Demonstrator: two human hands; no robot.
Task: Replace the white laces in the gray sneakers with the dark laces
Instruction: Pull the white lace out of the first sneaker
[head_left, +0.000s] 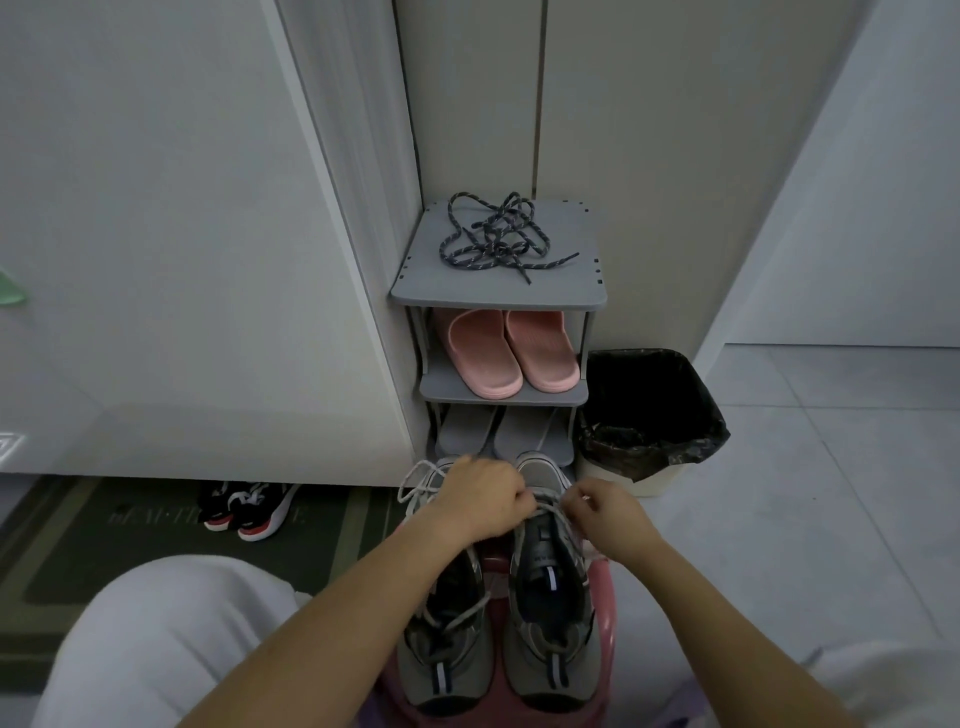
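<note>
Two gray sneakers stand side by side on a pink stool (605, 618) in front of me, heels toward me. My left hand (485, 499) and my right hand (605, 512) both pinch the white lace (550, 506) over the front of the right sneaker (553, 613). The left sneaker (447, 654) has its white lace loose, with a loop (415, 480) trailing past its toe. The dark speckled laces (493, 236) lie in a tangle on top of the gray shoe rack (498, 296), well beyond my hands.
Pink slippers (511, 351) and gray slippers (493, 431) fill the rack's lower shelves. A bin with a black liner (649, 410) stands right of the rack. Small black-and-red sneakers (249, 506) sit on a dark doormat (104, 545) at left. My knees flank the stool.
</note>
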